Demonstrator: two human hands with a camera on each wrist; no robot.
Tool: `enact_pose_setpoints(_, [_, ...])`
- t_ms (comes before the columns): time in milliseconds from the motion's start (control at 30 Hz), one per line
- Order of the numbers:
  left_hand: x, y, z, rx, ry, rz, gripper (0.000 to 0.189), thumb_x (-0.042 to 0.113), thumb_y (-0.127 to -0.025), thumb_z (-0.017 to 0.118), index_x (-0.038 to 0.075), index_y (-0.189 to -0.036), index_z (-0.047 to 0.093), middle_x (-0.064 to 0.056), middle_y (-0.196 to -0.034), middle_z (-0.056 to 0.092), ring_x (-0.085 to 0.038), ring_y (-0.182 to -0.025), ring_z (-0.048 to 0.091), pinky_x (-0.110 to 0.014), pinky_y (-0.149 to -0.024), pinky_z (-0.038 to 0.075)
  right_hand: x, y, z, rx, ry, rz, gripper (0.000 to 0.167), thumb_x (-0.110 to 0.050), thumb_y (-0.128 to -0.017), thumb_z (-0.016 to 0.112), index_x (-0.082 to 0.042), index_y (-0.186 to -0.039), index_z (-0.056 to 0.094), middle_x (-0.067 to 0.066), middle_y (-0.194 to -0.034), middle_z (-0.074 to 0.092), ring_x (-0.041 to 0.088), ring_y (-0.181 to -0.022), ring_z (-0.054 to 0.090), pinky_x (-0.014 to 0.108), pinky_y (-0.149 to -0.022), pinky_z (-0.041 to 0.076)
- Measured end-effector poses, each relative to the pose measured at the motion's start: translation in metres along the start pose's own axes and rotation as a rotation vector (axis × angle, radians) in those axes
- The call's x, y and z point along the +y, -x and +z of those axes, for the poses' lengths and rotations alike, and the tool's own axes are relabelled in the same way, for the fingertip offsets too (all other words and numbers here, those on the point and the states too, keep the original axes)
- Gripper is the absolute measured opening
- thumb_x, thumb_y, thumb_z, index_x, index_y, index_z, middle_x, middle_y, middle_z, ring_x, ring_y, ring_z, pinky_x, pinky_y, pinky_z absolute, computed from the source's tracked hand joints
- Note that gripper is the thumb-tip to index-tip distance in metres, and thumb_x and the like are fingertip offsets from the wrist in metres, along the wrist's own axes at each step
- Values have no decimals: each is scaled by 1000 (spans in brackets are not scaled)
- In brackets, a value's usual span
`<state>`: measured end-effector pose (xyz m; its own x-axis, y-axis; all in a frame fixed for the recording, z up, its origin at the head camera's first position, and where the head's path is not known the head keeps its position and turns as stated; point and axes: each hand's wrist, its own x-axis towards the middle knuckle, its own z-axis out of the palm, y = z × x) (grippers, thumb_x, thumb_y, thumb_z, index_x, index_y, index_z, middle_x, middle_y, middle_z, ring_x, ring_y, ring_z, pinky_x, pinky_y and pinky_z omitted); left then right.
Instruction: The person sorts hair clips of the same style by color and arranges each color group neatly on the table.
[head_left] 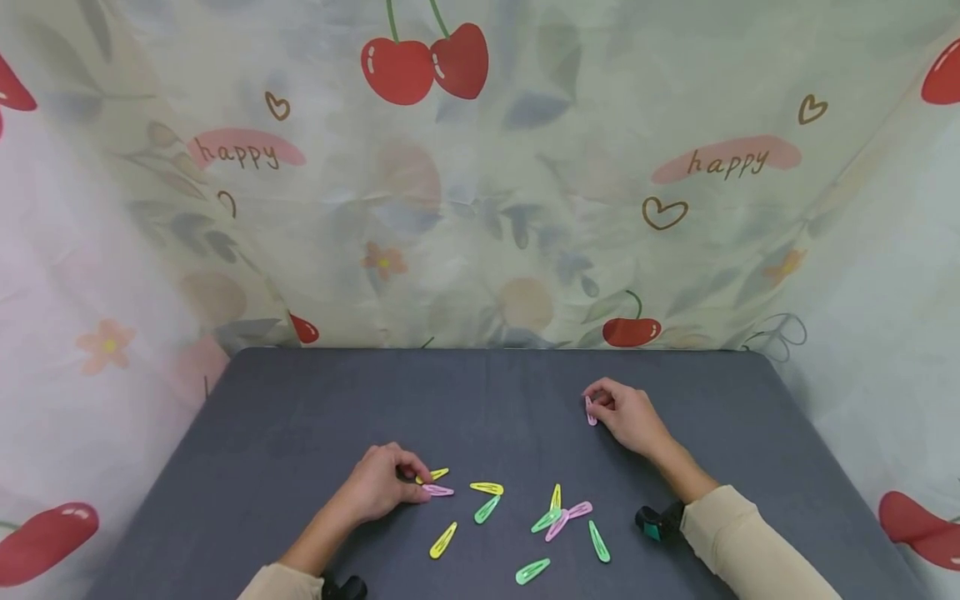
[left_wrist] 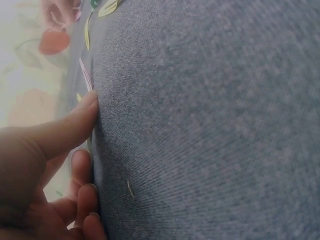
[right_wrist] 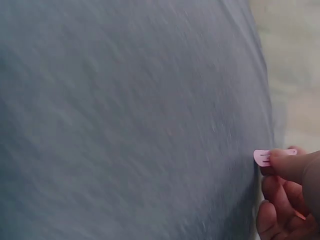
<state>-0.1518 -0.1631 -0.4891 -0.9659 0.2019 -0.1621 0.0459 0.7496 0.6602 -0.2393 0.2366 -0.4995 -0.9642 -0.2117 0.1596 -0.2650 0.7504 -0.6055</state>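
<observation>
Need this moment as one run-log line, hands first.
left hand: touching near pink clip, grip unclear | right hand: pinching far pink clip | table: loose yellow clips, green clips, other pink clips

Across the lower part of the head view lies the table (head_left: 300, 408), a curtain (head_left: 465, 183) behind it and to both sides. On it, right of bottom centre, lies a cluster of clips (head_left: 557, 525), a front clip (head_left: 532, 572) below it. Left of these is the left hand (head_left: 382, 483), pinching one clip (head_left: 442, 491); the right hand (head_left: 628, 419), pinching another clip (head_left: 592, 419), is farther back, right of centre.
</observation>
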Motion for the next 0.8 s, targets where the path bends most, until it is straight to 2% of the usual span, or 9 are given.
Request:
enact_pose_setpoints(233, [2, 1, 0, -6, 4, 15, 18, 17, -71, 93, 24, -79, 78, 2, -82, 61, -14, -80, 49, -27, -71, 36, 22, -18, -10, 73, 69, -6, 14, -9, -93, 73, -7, -107, 71, 6, -87, 70, 15, -75, 61, 32, -71, 49])
enact_pose_setpoints(333, [2, 1, 0, -1, 7, 33, 18, 17, -70, 93, 22, -79, 79, 2, -81, 60, -14, -79, 50, -26, -70, 36, 30, -25, -13, 81, 55, 39, 15, -9, -94, 72, -6, -109, 70, 9, -92, 69, 20, -80, 63, 33, -73, 48])
enact_pose_setpoints(533, [2, 2, 0, -1, 9, 35, 19, 18, -69, 94, 23, -79, 79, 2, -81, 60, -14, -80, 49, -26, -70, 36, 45, -35, -15, 88, 1, 166, 25, -15, -97, 70, -3, -119, 69, 15, -105, 67, 28, -93, 65, 32, -76, 47])
enact_pose_setpoints(800, [2, -1, -1, -2, -29, 1, 20, 19, -70, 93, 27, -78, 77, 4, -82, 59, -14, -81, 49, -28, -73, 36, 50, -41, -14, 54, 18, 182, 33, -24, -98, 69, -5, -126, 69, 16, -106, 64, 28, -95, 62, 34, -79, 47])
